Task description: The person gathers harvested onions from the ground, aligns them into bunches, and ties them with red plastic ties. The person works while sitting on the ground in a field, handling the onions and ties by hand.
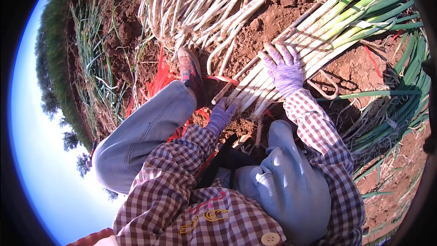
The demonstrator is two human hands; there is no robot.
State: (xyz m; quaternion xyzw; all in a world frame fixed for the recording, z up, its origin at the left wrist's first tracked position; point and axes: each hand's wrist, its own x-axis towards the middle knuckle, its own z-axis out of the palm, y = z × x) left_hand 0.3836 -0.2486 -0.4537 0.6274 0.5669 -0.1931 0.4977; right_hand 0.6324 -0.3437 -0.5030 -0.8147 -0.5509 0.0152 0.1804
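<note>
A row of green onions [317, 37] lies slantwise on the soil before me, white stalks and roots towards me, green leaves at upper right. My right hand [285, 70], in a purple knit glove, rests across the white stalks with its fingers spread. Against the root ends is my left hand [218, 118], gloved alike; its fingertips are partly hidden among the roots, so its grip is unclear. A thin wooden stick [249, 65] runs along the far side of the stalks. Beside my right wrist lies a bent, hooked rod [326, 85].
More long white-stalked onions [191, 10] lie in a heap at the top. Red plastic strips [160, 78] are bunched near my shoe [189, 66]. At right is a pile of green onion leaves [385, 133]. Further onion plants [92, 48] lie at left on clodded soil.
</note>
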